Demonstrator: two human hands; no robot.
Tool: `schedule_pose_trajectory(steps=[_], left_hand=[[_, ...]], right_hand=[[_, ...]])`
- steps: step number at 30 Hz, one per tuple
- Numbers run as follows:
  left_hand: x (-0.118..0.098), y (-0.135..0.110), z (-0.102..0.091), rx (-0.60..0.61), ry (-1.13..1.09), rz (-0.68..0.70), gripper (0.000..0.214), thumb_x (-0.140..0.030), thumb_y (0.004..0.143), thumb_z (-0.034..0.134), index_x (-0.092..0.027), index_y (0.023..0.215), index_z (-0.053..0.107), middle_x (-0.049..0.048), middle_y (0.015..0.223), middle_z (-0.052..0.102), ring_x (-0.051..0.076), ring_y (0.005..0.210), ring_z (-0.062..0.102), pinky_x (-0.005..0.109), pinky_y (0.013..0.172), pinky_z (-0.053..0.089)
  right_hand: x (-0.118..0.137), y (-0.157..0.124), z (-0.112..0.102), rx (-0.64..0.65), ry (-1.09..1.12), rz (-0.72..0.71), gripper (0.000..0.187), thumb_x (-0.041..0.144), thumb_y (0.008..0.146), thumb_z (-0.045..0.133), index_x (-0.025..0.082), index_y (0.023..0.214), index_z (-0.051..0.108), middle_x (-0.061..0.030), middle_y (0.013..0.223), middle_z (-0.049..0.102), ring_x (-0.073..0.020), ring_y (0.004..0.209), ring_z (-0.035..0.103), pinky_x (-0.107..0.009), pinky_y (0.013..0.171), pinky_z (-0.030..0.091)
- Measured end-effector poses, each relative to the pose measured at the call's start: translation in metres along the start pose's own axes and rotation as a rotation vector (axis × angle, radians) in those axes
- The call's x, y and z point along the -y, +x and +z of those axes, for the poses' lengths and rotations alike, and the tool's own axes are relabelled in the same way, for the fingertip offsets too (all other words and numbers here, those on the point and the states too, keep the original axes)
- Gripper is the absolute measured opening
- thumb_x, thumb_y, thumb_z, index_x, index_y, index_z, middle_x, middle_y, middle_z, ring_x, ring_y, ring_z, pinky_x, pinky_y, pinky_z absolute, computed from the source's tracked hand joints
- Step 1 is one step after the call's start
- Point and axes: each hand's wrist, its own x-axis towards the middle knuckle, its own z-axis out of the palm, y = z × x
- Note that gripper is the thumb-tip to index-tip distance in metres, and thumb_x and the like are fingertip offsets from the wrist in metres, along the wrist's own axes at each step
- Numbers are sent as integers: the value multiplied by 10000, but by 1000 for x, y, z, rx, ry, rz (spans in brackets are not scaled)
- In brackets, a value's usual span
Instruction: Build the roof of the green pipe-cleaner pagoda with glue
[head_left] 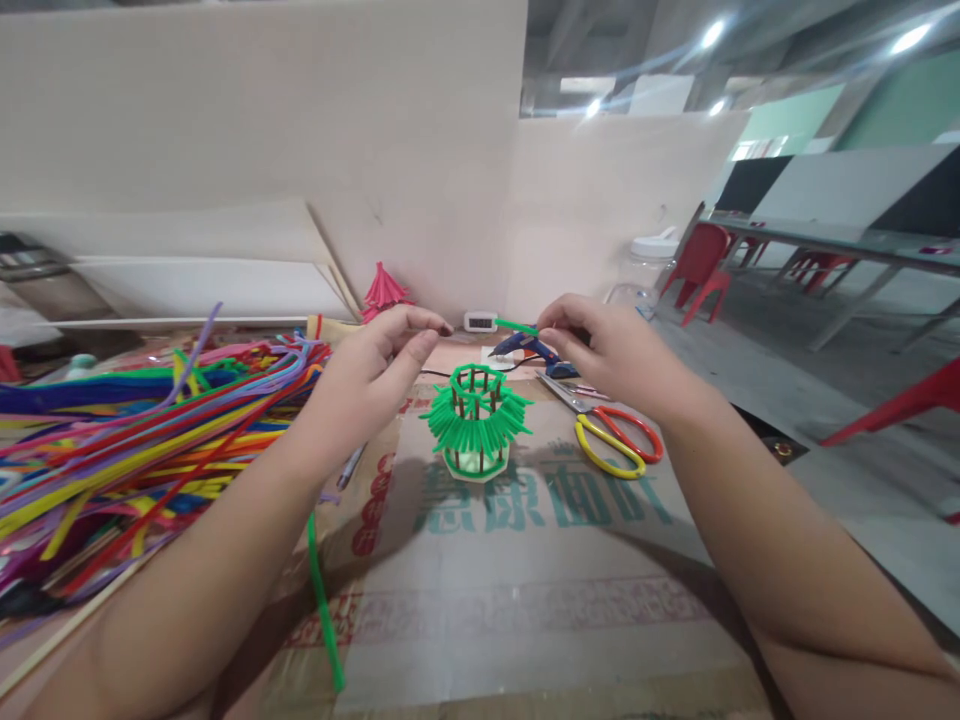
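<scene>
Head view showed the fingers of the right hand (615,355) pinched on a short green pipe-cleaner piece (516,326) above the green pipe-cleaner model (477,420) on the counter (525,560), those of the left hand (375,370) pressed together, and the model's fringe ring seemed done, its top not yet closed.

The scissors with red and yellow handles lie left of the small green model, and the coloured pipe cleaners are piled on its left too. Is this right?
Not quite. The head view shows the scissors right of the small green model, near the right hand, which pinches a short green piece. The coloured pipe cleaners are piled on its left.
</scene>
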Motion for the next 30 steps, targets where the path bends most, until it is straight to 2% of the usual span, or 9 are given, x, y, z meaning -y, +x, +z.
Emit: schedule_pose_trajectory(steps=[3,5,8,11,15,20,25,27,30], left_hand=[[1,1,0,31,114,151,334,-306,971,522,-169,1268,590,89,1142,651,204,1021,618,308,892,499],[-1,0,2,59,174,205,374,-313,963,557,-174,1309,582,93,1208,645,214,1088,609,320,949,479],[-5,-1,4,59,212,196,270,-361,968,567,-203,1152,684,54,1071,714,210,1001,645,322,905,483],[-7,-2,5,4,287,260,232,-379,962,571,-212,977,732,38,923,727,208,896,650,329,838,473],[-5,-3,7,-36,363,331,211,-339,964,558,-206,907,710,39,872,710,201,856,634,328,798,456],[-7,-5,11,24,344,390,191,-282,951,560,-184,826,665,40,825,683,204,854,610,330,809,445],[-10,-2,3,39,354,289,334,-330,993,445,-177,765,634,47,771,653,204,781,595,331,741,426],[-9,0,-2,57,369,245,374,-337,1001,407,-177,770,653,52,786,666,210,792,607,333,745,431],[-3,2,-5,127,344,227,323,-354,994,433,-187,980,710,68,994,710,230,973,639,340,871,462]], right_hand=[[5,0,0,-23,34,-19,112,236,950,544,194,934,647,-12,780,677,-144,679,572,-263,605,360],[12,-1,3,-19,53,-52,109,230,954,546,195,934,647,-16,815,692,-146,699,580,-264,631,383],[20,-2,9,16,54,-85,117,225,964,535,203,939,647,-30,883,717,-157,742,608,-272,666,407],[22,-2,15,20,67,-99,123,212,965,530,209,935,648,-39,938,731,-168,790,631,-277,693,420],[22,-1,22,13,82,-127,107,212,957,549,211,932,652,-27,894,724,-167,775,627,-272,682,419],[23,-1,26,19,74,-195,114,179,943,552,203,932,664,-24,893,721,-161,792,635,-266,717,430],[8,0,6,-54,66,-58,165,186,943,526,191,955,691,-28,847,723,-165,738,631,-274,661,422],[2,0,-1,-46,95,-55,186,169,929,529,192,960,712,-33,868,735,-173,771,649,-282,688,441],[0,1,2,22,168,-120,199,155,922,543,198,963,733,-50,955,751,-189,882,676,-299,771,478]])
